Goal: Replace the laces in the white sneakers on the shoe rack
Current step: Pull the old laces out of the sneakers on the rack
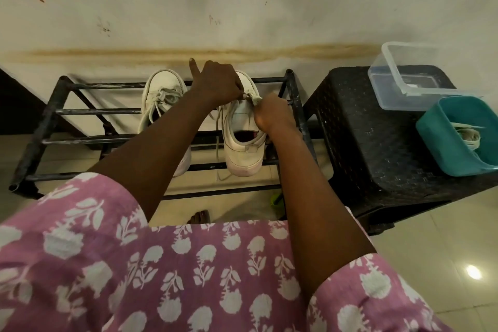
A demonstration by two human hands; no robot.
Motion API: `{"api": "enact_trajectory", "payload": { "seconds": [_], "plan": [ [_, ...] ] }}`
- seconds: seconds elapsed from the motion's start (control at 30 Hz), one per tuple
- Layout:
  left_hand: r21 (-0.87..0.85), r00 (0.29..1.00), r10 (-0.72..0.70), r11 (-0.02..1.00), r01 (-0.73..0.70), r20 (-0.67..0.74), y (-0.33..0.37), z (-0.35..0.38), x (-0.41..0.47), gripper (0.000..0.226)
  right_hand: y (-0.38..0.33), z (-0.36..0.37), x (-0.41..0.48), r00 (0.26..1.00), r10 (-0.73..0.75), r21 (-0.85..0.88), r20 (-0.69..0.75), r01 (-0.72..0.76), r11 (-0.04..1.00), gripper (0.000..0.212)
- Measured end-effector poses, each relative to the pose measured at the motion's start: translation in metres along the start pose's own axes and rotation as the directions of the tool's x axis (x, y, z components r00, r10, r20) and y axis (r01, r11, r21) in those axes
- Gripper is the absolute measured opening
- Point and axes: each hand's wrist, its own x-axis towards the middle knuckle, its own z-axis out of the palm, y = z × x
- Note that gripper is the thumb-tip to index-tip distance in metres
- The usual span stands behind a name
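Two white sneakers stood on the top rails of the black shoe rack (80, 111). The left hand (215, 85) lay over the toe end of the right-hand sneaker (244, 140), index finger stuck out straight, the other fingers pinching its lace (252, 98). The right hand (272, 116), just beside it above the tongue, pinched the same lace with curled fingers. The other sneaker (161, 94) sat laced just left of the left hand. A teal tub (442, 143) on the black stool (377, 148) held coiled laces (469, 135).
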Motion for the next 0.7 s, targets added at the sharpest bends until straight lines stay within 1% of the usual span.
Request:
{"api": "enact_trajectory", "payload": {
  "seconds": [0.13,0.23,0.3,0.4,0.43,0.53,0.63,0.7],
  "plan": [
    [0.015,0.995,0.033,0.999,-0.032,-0.089,0.003,0.000,0.003,0.023,0.000,0.000,0.000,1.000,0.006,0.009,-0.005,-0.006,1.000,0.030],
    [0.020,0.993,0.020,1.000,-0.018,-0.114,0.002,0.005,0.003,0.023,-0.001,0.000,0.000,1.000,0.015,0.000,-0.001,-0.015,1.000,0.030],
    [-0.019,0.994,-0.024,1.000,0.022,-0.107,-0.002,0.009,0.004,0.022,-0.001,0.000,0.000,1.000,0.016,0.004,-0.003,-0.016,1.000,0.031],
    [-0.175,0.988,-0.109,0.981,0.089,-0.110,-0.012,0.012,0.005,0.025,-0.001,0.001,0.001,1.000,0.019,0.002,-0.007,-0.019,1.000,0.032],
    [-0.197,0.983,-0.132,0.975,0.106,-0.124,-0.017,0.010,0.005,0.027,-0.001,0.001,0.001,1.000,0.018,-0.002,-0.005,-0.018,1.000,0.033],
    [-0.192,0.960,-0.192,0.969,0.153,-0.204,-0.028,0.001,0.005,0.030,-0.001,0.002,0.001,1.000,0.009,-0.013,-0.004,-0.009,1.000,0.033],
    [-0.142,0.923,-0.258,0.964,0.225,-0.287,-0.036,-0.010,0.001,0.034,-0.002,0.002,0.001,1.000,0.009,-0.013,0.003,-0.009,1.000,0.033],
    [-0.105,0.906,-0.285,0.958,0.266,-0.313,-0.038,-0.011,-0.002,0.034,-0.002,0.002,0.000,1.000,0.010,-0.010,0.003,-0.010,1.000,0.032]
  ]
}}
